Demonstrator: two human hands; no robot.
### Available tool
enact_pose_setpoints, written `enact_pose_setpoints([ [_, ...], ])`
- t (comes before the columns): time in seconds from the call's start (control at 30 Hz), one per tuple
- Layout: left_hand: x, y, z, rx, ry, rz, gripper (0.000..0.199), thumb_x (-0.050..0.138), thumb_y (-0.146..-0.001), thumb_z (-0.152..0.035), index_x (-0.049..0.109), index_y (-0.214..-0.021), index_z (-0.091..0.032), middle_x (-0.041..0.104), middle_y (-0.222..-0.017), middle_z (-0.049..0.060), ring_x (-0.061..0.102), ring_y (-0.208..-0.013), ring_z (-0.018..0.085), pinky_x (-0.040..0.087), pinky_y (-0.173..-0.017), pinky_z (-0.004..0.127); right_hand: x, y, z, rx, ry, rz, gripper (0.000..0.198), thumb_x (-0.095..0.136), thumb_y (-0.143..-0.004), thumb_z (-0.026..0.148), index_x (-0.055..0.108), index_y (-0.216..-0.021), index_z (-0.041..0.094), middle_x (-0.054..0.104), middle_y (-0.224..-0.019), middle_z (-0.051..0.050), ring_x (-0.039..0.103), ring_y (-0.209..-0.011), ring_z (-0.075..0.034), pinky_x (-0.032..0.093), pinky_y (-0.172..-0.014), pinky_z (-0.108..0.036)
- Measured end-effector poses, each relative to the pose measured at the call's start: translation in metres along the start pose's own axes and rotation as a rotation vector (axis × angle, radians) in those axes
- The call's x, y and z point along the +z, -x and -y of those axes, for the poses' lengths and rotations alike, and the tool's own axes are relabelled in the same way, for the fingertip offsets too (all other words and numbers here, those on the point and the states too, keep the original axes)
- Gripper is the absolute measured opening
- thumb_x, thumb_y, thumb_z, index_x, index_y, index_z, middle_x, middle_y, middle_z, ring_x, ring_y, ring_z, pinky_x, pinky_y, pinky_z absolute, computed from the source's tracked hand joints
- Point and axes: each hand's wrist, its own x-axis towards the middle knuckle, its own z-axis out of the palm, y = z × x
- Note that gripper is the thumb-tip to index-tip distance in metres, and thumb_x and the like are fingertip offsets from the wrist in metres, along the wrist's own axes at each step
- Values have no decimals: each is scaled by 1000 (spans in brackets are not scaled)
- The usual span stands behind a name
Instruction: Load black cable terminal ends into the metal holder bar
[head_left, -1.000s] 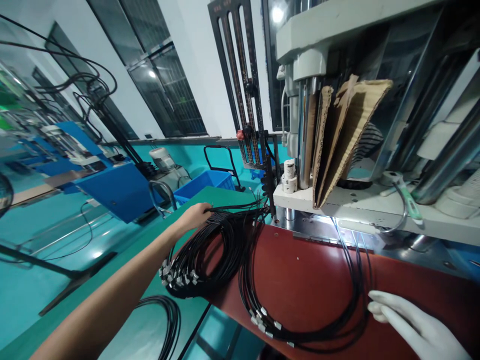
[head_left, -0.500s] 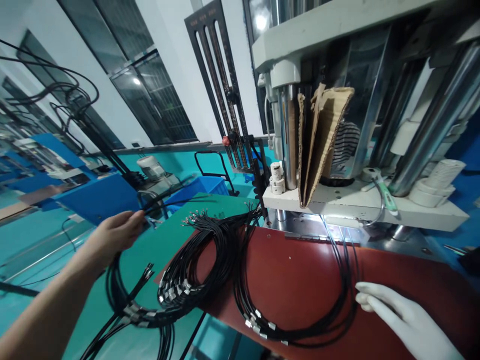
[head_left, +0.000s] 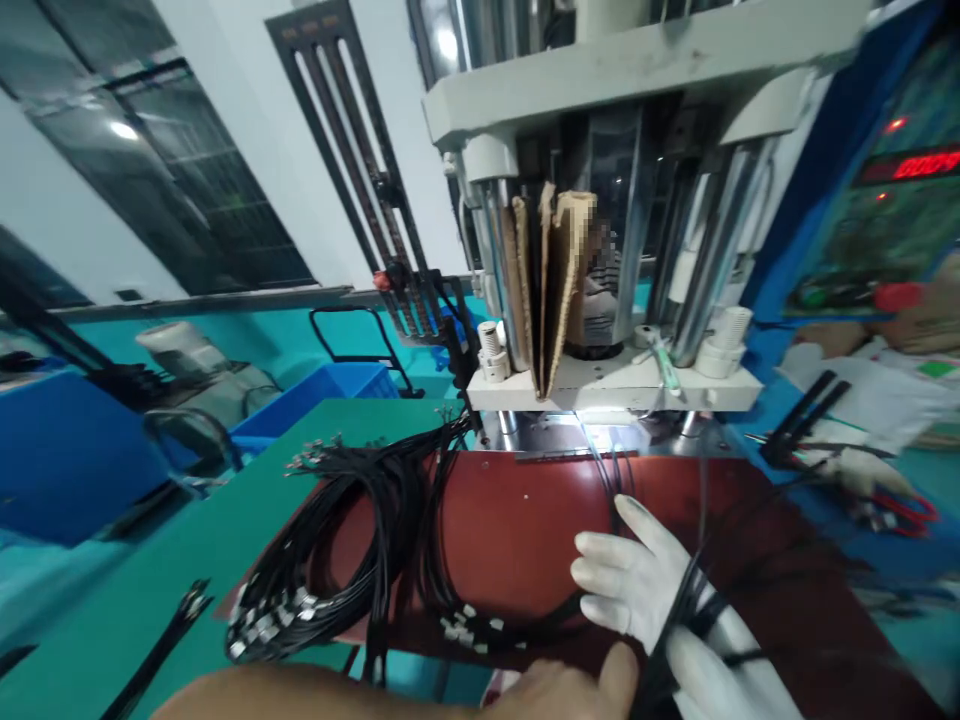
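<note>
I am gathering a loop of black cables [head_left: 675,620] on the red mat [head_left: 517,520]. My gloved right hand [head_left: 645,600], at about five o'clock, is lying on the mat with the strands running between its spread fingers, not yet clenched. My bare left hand [head_left: 562,685] is coming in at six o'clock, thumb raised, grasping nothing that I can tell. Next I judge both hands must close round the strands. The cable bundle [head_left: 330,570] sits at eight o'clock. The red display [head_left: 911,165] at two o'clock is too blurred to read.
</note>
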Motion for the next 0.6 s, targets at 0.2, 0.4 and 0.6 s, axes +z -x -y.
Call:
enact_pose_setpoints([
  [0.2,40,-73,-12,172,-276,49,27,41,-91,-24,51,-113,-12,74,-88,14,73,-79,28,57,-67,34,-32,-19,15,-171,-301,-421,57,79,-73,35,54,-123,26,72,-96,-6,70,-86,-20,56,-83,-38],
  [0.4,71,-83,21,218,-391,-10,31,48,-87,-21,51,-117,-11,75,-80,11,73,-71,26,55,-60,28,-45,-44,40,-236,-400,-427,29,82,-70,32,66,-91,20,69,-88,-3,67,-80,-16,56,-78,-31],
  [0.6,87,-77,33,310,-358,-88,35,54,-88,-35,53,-115,-13,73,-75,9,70,-63,23,50,-55,27,-48,-60,42,-142,-438,-287,21,75,-79,34,68,-90,18,62,-79,0,58,-67,-7,51,-63,-19],
])
